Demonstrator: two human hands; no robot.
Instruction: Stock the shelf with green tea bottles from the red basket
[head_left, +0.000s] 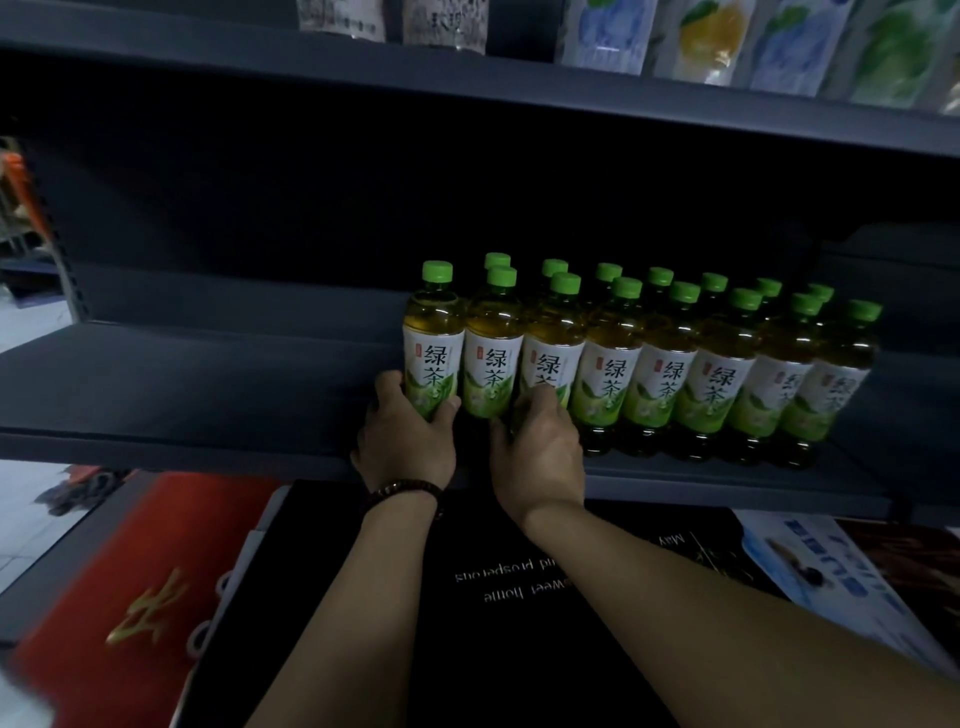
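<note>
Two hands are set on the front row of green tea bottles at the lip of the shelf (208, 395). The leftmost bottle (434, 343) stands upright, long axis vertical, and is gripped low on its label by the left hand (408, 441): the thumb is seen on its left flank, and the fingers (448, 410) are wrapped round the right side. The right hand (537, 447) is laid against the lower part of the third bottle (553, 353); its fingers are curled toward that bottle, though whether a full grip is held or the bottle is merely steadied cannot be told. Between them stands the second bottle (493, 348), touched by neither hand as far as can be seen.

Bare shelf lies to the left of the row, and stocked bottles run off to the right in two ranks. The leftmost bottle stands touching or very nearly touching its neighbour, so little more than a squaring-up and a release by the left hand, the nearer one, is judged to be called for. No red basket is seen for certain.
</note>
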